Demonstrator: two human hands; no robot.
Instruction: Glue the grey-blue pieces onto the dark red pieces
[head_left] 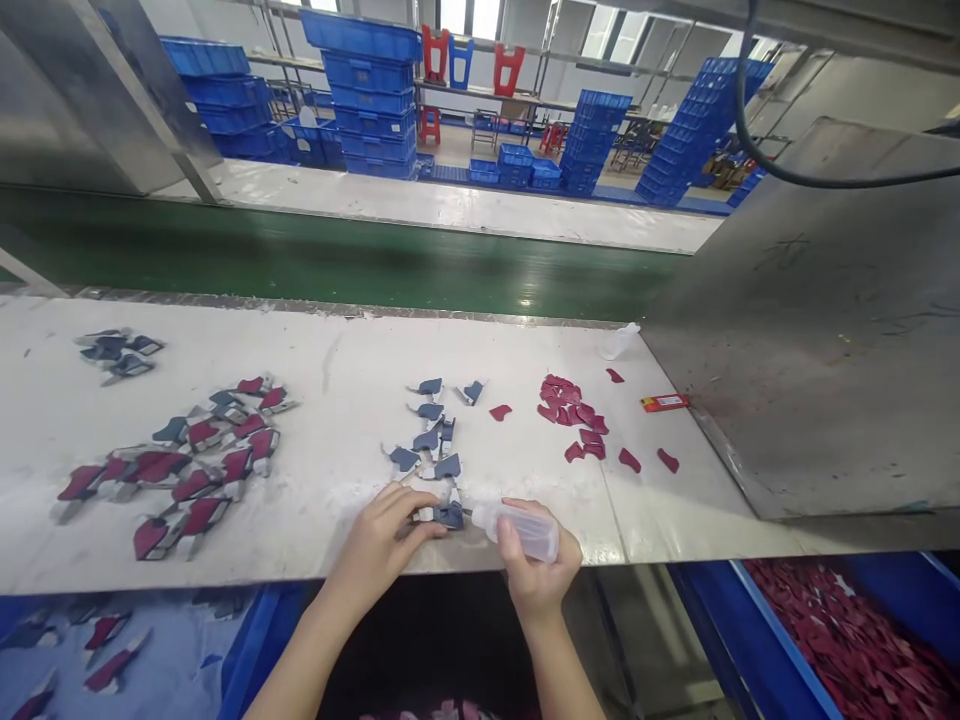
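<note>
Gripping a soft-looking bottle, the right hand is wrapped round it; left of the bottle, the left hand pinches a blue piece, likely light, stiff, best held edgewise.

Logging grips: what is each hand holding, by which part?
Right hand: translucent bottle, by its body. Left hand: navy piece, by its pale end.

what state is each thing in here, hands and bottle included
left hand, closed on blue piece
right hand, wrapped around squeeze bottle
squeeze bottle, tipped sideways, nozzle toward blue piece
blue piece, held by left hand
loose red pieces, partly clustered, partly scattered
right bin, well filled
background crates, stacked
</note>
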